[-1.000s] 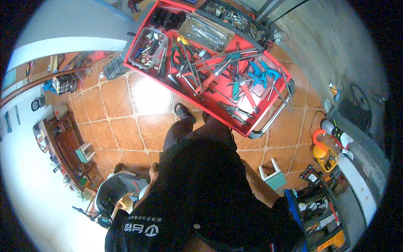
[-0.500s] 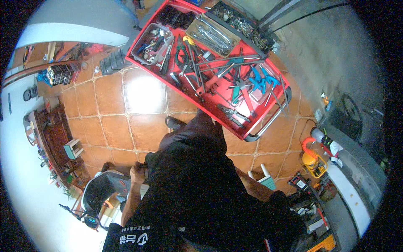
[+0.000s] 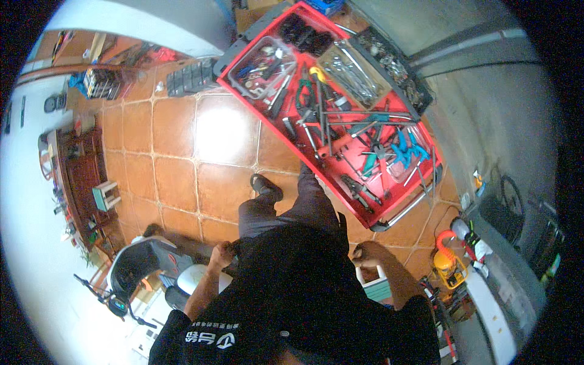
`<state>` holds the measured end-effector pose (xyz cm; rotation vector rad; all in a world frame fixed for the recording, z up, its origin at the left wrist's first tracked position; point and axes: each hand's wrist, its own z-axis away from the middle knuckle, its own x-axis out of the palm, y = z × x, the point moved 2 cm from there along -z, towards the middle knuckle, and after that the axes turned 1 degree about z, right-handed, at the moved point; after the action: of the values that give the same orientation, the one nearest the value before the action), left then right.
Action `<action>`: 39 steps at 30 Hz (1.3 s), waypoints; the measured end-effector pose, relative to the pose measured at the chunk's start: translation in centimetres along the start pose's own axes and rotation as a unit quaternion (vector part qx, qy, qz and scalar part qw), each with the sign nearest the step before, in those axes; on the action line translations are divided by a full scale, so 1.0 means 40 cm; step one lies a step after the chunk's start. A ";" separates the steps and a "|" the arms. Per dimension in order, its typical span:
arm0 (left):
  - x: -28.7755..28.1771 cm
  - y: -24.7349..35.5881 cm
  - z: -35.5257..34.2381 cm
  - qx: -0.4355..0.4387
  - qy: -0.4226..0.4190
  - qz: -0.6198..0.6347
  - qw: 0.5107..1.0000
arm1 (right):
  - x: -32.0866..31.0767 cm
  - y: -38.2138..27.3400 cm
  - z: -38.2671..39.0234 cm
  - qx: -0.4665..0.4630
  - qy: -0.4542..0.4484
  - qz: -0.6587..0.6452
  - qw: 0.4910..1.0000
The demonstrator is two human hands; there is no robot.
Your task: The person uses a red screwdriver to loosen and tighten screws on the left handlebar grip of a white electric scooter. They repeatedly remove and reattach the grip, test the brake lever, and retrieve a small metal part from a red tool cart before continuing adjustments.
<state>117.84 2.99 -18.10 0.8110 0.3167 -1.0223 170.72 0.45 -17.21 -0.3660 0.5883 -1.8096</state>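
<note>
My left hand (image 3: 223,256) hangs beside my left hip, next to my dark clothing. Its fingers are curled closed, and whatever they may hold is hidden. On the other side, my right hand (image 3: 368,253) hangs low, bent inward, above a small stool with a teal top (image 3: 378,290); its fingers are too dark and blurred to read. Ahead of me stands a red tool drawer (image 3: 292,135), full of pliers, screwdrivers and long rods. Blue-handled tools (image 3: 406,149) lie at its right end, and a tray of wrenches (image 3: 354,72) sits toward its back. Neither hand touches the drawer.
A scooter (image 3: 131,264) stands at left behind my arm. A wooden cabinet (image 3: 82,176) and a small stool (image 3: 106,196) are by the left wall. To the right stands a yellow device with an orange coiled hose (image 3: 449,267). Stacked dark boxes (image 3: 190,78) sit beyond the orange tiled floor (image 3: 173,176).
The drawer has shifted rightward and slightly down in view. My right hand has come into sight by the stool. The left hand has moved right in the picture, and my left foot shows more.
</note>
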 end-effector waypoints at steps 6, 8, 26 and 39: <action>0.029 -0.151 -0.035 -0.172 0.055 0.275 0.944 | -0.386 -0.108 0.016 0.046 0.259 -0.095 0.960; -0.026 -0.056 -0.047 -0.200 0.141 0.397 0.884 | -0.500 -0.179 -0.034 -0.013 0.399 -0.056 0.915; 0.141 -0.024 0.134 -0.331 0.220 0.492 0.774 | -1.170 -0.583 -0.596 0.021 0.553 0.207 0.807; 0.166 -0.069 0.124 -0.386 0.200 0.581 0.688 | -1.204 -0.533 -0.518 0.054 0.537 0.188 0.820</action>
<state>118.22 -5.55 -19.87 0.2789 0.4543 0.5340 157.87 55.48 -20.25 0.8859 1.2110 -1.5166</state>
